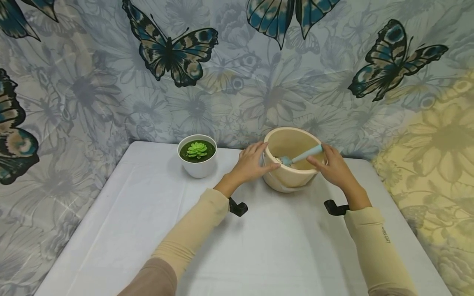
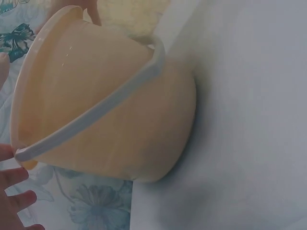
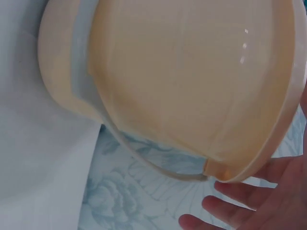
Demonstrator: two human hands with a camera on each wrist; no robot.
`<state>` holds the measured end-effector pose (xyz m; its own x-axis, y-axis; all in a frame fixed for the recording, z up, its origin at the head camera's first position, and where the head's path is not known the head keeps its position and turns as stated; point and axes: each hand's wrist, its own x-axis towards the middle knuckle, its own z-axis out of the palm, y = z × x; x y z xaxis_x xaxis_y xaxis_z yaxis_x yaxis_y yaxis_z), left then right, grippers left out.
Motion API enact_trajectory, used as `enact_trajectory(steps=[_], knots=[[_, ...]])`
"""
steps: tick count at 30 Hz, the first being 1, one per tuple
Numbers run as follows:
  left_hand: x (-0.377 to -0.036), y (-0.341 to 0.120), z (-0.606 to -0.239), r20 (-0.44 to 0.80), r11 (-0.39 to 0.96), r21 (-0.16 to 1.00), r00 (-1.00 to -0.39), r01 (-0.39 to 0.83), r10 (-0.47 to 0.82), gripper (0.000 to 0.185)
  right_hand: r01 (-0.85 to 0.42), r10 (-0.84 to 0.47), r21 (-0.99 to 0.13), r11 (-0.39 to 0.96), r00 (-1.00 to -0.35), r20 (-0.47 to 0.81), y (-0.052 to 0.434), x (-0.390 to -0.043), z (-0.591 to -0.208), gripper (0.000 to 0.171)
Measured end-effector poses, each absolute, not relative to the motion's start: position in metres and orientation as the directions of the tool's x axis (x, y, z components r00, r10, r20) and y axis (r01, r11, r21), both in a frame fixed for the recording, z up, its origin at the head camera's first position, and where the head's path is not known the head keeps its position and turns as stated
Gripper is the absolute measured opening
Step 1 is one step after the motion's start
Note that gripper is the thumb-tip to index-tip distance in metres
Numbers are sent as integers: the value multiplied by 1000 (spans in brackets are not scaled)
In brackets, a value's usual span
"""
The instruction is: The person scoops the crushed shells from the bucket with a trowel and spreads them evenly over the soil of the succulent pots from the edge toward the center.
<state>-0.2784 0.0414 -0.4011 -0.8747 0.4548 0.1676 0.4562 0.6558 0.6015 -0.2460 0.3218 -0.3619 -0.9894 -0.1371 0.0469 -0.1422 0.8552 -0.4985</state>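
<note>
A cream plastic bucket point(image 1: 292, 176) stands upright at the back of the table, its pale carrying handle point(image 2: 96, 112) hanging down the near side. Inside leans a tool with a light blue handle point(image 1: 306, 155); its head is partly hidden by the rim. My left hand point(image 1: 252, 163) is at the bucket's left side, fingers spread, thumb toward the near rim. On the opposite side, my right hand point(image 1: 335, 167) has its fingers outstretched at the rim, close to the tool's handle end. In the right wrist view, the fingertips point(image 3: 218, 211) extend past the handle's hinge.
A white pot point(image 1: 199, 167) with a small green succulent point(image 1: 197, 150) stands left of the bucket. White cloth covers the table point(image 1: 148, 213). Behind it hangs a butterfly-printed curtain point(image 1: 237, 102). Black mounts point(image 1: 238, 208) stick out from both wrists.
</note>
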Motion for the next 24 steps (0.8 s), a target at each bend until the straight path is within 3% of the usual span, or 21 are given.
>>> enact_trajectory(steps=[11, 24], knots=[[-276, 49, -407, 214, 645, 630, -896, 432, 390, 85, -257, -143, -515, 818, -958, 250, 319, -247, -365, 63], [-276, 50, -412, 238, 594, 690, -905, 414, 353, 84, -279, -66, -461, 842, -902, 427, 300, -253, -362, 43]])
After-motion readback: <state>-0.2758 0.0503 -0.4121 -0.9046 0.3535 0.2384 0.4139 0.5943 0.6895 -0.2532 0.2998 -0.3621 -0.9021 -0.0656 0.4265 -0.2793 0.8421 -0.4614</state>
